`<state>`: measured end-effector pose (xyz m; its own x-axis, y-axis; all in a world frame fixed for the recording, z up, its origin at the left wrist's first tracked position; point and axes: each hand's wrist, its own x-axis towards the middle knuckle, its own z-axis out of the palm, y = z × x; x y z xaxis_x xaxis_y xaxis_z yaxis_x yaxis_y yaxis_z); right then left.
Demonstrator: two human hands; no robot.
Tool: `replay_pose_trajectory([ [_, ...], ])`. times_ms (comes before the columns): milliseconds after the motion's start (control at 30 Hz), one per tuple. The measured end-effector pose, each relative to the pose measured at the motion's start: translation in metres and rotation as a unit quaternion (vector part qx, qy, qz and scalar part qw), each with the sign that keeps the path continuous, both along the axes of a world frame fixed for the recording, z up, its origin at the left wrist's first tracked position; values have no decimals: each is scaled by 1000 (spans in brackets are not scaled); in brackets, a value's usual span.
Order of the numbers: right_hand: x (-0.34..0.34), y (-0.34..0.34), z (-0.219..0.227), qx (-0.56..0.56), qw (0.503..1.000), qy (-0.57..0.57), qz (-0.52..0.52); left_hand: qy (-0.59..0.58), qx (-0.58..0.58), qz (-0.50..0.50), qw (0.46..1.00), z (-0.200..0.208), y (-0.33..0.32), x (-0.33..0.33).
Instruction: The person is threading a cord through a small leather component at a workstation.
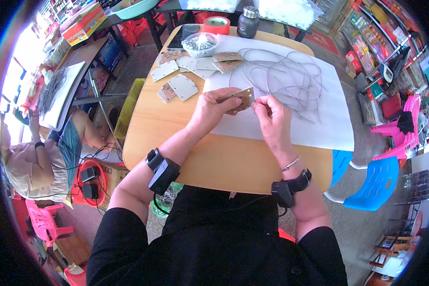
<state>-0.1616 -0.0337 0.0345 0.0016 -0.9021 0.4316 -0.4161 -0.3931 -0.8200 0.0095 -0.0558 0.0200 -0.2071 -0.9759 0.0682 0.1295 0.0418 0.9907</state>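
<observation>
My left hand (pixel 211 108) grips a small brown card (pixel 245 99) with holes along its edge, thumb on top. At the card's right end my right hand (pixel 274 118) has thumb and forefinger pinched together; whatever lies between them is too small to make out. Thin grey cord (pixel 276 78) spreads in loose loops over a white sheet (pixel 326 131) beyond my hands. Several white and brown cards (pixel 182 87) lie to the left on the wooden table (pixel 169 152). Behind them stands a clear plastic bowl (pixel 200 44) of small dark and light pieces.
Along the table's far side are a phone (pixel 183 37), a red-orange tape roll (pixel 217 25) and a dark bottle (pixel 248 23). A blue chair (pixel 374 183) stands at right, a yellow crate (pixel 130 109) at left. Another person (pixel 38 162) sits at the left.
</observation>
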Motion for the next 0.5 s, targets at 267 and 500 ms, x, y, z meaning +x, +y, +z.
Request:
replay_pose_trajectory([
  [267,-1,1,3,123,987,-106,15,-123,-110,7,986,10,10,-6],
  [500,-4,-2,-2,127,984,-127,21,-168,-195,37,966,9,11,-7],
])
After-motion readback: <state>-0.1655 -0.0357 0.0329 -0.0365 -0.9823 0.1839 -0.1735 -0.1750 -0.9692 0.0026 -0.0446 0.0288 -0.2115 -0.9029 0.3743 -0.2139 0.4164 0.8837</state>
